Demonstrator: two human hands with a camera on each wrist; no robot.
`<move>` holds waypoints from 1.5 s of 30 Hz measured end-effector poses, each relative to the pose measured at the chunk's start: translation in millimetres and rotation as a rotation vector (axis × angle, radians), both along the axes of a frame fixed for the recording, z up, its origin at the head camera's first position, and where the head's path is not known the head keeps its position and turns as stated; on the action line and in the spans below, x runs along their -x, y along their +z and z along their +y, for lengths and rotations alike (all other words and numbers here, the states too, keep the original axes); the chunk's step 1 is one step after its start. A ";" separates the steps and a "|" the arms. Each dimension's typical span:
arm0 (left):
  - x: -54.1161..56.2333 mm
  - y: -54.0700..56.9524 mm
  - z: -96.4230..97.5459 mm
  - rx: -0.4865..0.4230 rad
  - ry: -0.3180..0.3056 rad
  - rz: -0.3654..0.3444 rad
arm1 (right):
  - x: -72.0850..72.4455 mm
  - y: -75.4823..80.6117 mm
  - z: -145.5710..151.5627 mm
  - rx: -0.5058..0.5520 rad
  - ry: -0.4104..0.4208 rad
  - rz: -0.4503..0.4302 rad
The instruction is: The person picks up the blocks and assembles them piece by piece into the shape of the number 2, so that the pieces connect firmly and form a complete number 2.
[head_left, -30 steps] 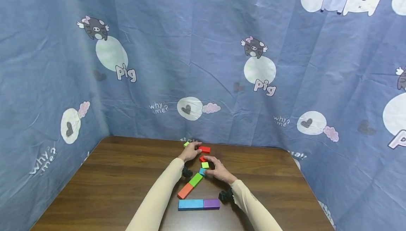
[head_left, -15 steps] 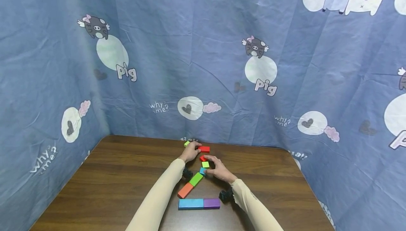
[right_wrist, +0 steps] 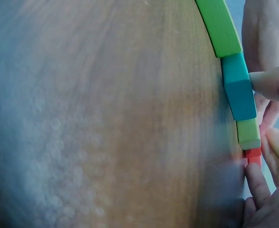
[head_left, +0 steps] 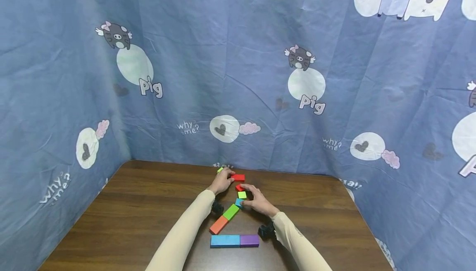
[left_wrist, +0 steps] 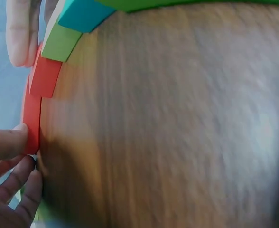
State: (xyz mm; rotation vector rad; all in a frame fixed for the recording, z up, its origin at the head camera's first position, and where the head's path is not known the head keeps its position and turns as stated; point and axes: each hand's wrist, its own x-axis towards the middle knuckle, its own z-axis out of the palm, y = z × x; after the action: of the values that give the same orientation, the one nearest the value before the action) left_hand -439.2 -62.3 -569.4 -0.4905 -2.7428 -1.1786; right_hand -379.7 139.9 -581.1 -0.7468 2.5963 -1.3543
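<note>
My left hand (head_left: 221,181) pinches the left end of a long red block (head_left: 239,177) at the far side of the table. Its thumb (left_wrist: 17,138) presses that block's near side. My right hand (head_left: 258,201) curves round part of a touching row, thumb on the blue block (right_wrist: 239,92) and a fingertip at the shorter red block (left_wrist: 45,78). A yellow-green block (head_left: 242,195) sits between those two. Nearer me, a green block (head_left: 231,212) and an orange block (head_left: 218,224) continue the slanting line.
A blue bar (head_left: 225,241) and a purple block (head_left: 249,241) lie end to end close to me. Behind my left hand a small yellow-green block (head_left: 220,170) shows partly. The wooden table (head_left: 316,205) ends at a patterned blue curtain (head_left: 260,77).
My left hand and the long red block have edged slightly left. My right hand keeps its place on the row. The head view has tilted a little.
</note>
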 end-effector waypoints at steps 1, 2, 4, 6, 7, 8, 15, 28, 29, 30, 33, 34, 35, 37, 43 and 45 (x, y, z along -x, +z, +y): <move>-0.7 -0.4 -0.9 0.001 -0.001 0.005 | 0.0 -0.7 0.2 0.004 0.004 0.002; -1.8 -1.0 -1.9 0.006 -0.002 0.008 | -0.2 -1.2 0.3 0.007 0.009 0.007; -4.5 -1.3 -4.0 0.012 -0.003 0.008 | -0.6 -1.5 1.1 0.012 0.018 0.018; -6.8 -0.7 -5.9 0.009 -0.008 0.001 | -1.0 -0.7 2.0 0.017 0.021 0.026; -7.6 -0.2 -6.7 0.004 -0.009 -0.001 | -0.8 0.0 2.5 0.019 0.020 0.032; -8.3 0.3 -7.5 0.004 -0.009 -0.003 | -0.6 0.6 2.9 0.020 0.016 0.038; -8.9 -0.9 -13.1 0.001 -0.001 0.023 | 0.0 1.9 4.2 0.026 0.001 0.026; -10.9 -5.7 -29.2 -0.011 0.020 0.038 | -4.3 6.1 2.1 -0.011 0.005 0.021; -10.7 -5.3 -30.7 -0.016 0.022 0.037 | -3.7 6.8 1.9 -0.007 0.005 0.019; -10.3 -5.2 -32.1 -0.019 0.022 0.037 | -3.3 7.4 1.7 -0.008 0.005 0.021; -11.4 -6.1 -36.2 -0.038 0.021 0.044 | -3.1 8.3 1.0 -0.010 0.006 0.018; -12.1 -6.8 -37.5 -0.036 0.016 0.056 | -3.3 8.2 0.9 -0.009 0.009 0.014; -12.5 -7.7 -38.7 -0.036 0.015 0.063 | 0.0 3.3 1.7 -0.015 0.011 0.015; -13.9 -8.5 -40.3 -0.033 0.013 0.066 | -0.8 2.4 1.7 -0.016 0.016 0.016; -16.6 -8.2 -45.2 -0.040 0.005 0.059 | -3.0 1.5 1.4 -0.010 0.016 0.018; -17.1 -7.8 -46.6 -0.042 0.002 0.061 | -3.5 2.0 1.1 -0.007 0.011 0.011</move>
State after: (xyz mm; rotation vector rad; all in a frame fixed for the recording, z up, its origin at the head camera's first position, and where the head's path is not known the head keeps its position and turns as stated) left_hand -422.0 -108.9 -577.2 -0.5104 -2.6613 -1.1973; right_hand -376.2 141.0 -579.0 -0.7686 2.6001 -1.3407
